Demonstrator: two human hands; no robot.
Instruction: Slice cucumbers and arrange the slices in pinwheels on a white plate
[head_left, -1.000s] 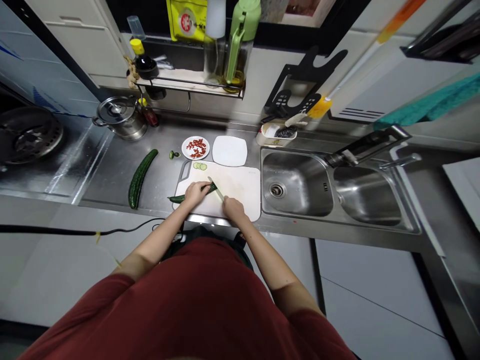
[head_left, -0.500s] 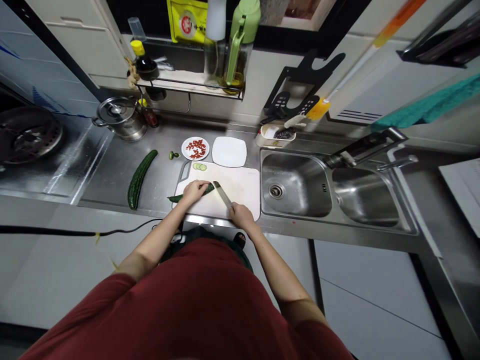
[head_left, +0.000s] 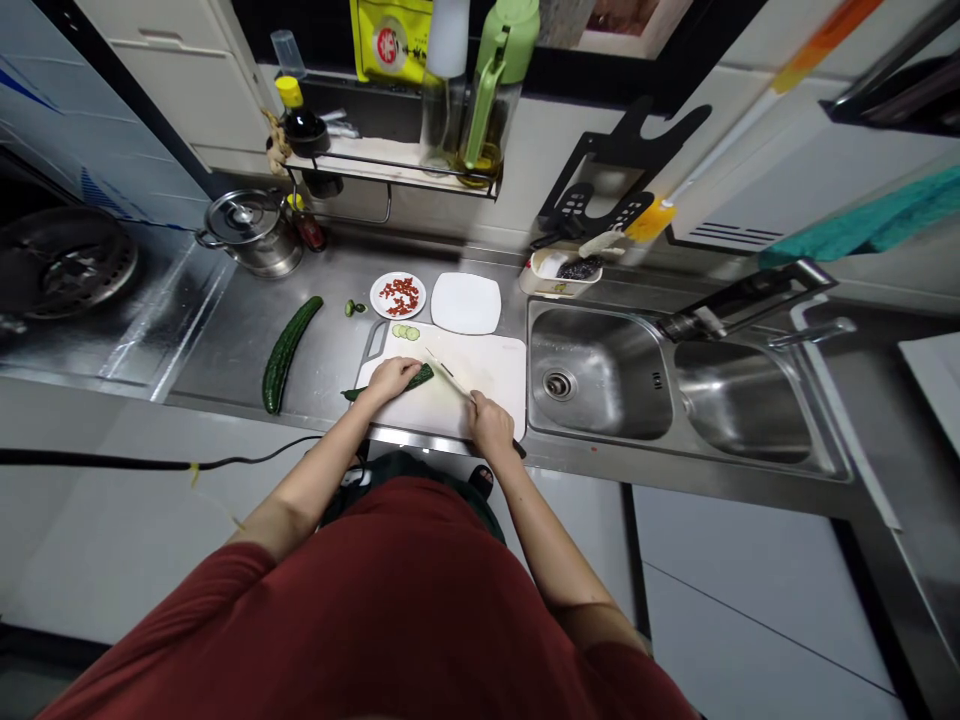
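My left hand (head_left: pixel 395 378) is closed over a green cucumber (head_left: pixel 421 377) lying on the white cutting board (head_left: pixel 491 375); the cucumber's thin end sticks out to the left. My right hand (head_left: pixel 491 424) grips the handle of a knife (head_left: pixel 448 374), whose blade points up and left, just right of the cucumber's cut end. A few cucumber slices (head_left: pixel 406 332) lie at the board's top left. Behind the board stand a plate of chopped red pieces (head_left: pixel 377 296) and a white square plate (head_left: pixel 466 303). A whole cucumber (head_left: pixel 291 354) rests on the steel counter to the left.
Small cucumber ends (head_left: pixel 350 308) lie left of the plates. A lidded pot (head_left: pixel 262 240) stands at the back left, near a stove (head_left: pixel 64 262). The double sink (head_left: pixel 600 370) is on the right. Bottles stand on a wall rack (head_left: pixel 360 167) above the counter.
The knife has turned in my right hand, its blade now looking narrower and its handle end showing behind the hand. My left hand still holds the cucumber. The whole view has shifted slightly.
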